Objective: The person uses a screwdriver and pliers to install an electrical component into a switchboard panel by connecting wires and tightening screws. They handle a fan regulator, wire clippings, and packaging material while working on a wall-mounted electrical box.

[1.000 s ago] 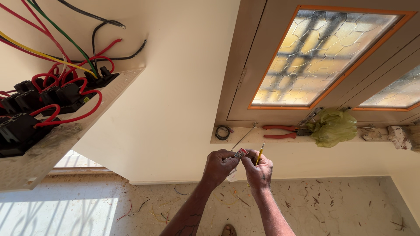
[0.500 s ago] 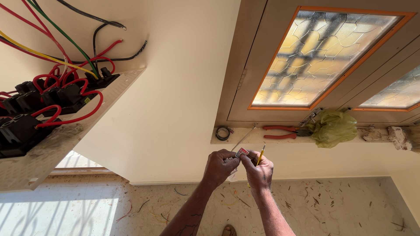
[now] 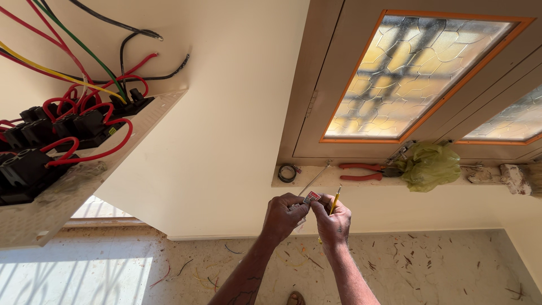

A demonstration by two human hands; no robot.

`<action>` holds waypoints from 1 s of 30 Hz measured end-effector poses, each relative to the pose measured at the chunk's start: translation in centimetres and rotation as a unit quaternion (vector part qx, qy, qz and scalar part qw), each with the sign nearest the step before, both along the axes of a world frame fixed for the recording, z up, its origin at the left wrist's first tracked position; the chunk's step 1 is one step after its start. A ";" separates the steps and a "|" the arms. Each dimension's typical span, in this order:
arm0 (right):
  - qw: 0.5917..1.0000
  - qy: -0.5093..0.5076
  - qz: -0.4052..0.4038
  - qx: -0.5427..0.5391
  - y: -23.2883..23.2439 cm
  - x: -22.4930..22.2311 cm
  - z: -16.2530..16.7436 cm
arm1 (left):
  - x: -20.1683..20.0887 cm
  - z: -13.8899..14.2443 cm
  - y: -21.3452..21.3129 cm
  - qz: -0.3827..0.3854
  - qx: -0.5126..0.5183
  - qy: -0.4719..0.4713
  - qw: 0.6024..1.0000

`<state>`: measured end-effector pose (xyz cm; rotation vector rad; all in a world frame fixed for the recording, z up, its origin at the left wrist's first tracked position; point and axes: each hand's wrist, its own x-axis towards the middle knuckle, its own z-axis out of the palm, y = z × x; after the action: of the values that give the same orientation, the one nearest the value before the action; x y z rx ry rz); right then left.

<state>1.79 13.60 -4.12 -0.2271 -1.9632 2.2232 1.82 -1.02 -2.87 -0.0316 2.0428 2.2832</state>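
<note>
My left hand (image 3: 284, 217) and my right hand (image 3: 333, 221) are close together in front of me, low in the middle of the view. Between them they pinch a small red and white packet (image 3: 311, 197), the left hand's fingers on it. My right hand also grips a thin yellow-handled screwdriver (image 3: 335, 201), its tip pointing up. A thin metal rod (image 3: 315, 178) slants up from the hands toward the ledge; I cannot tell which hand holds it.
An open switch panel (image 3: 68, 186) hangs at left, with black switch backs (image 3: 62, 133) and red, yellow, green and black wires (image 3: 84, 56). On the ledge (image 3: 316, 182) lie red-handled pliers (image 3: 364, 171), a tape roll (image 3: 287, 173) and a green plastic bag (image 3: 430, 165). Wire scraps litter the floor (image 3: 429, 265).
My hands have shifted very slightly while working on the small packet. Everything else stays where it was.
</note>
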 end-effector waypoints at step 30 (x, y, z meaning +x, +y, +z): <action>1.000 0.019 -0.011 0.007 -0.2 0.3 0.2 | 1.2 1.8 0.1 0.040 -0.161 0.062 0.984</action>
<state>2.09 13.38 -3.92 -0.2032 -1.9458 2.1836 3.00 -0.95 -1.07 0.0111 2.4968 2.0176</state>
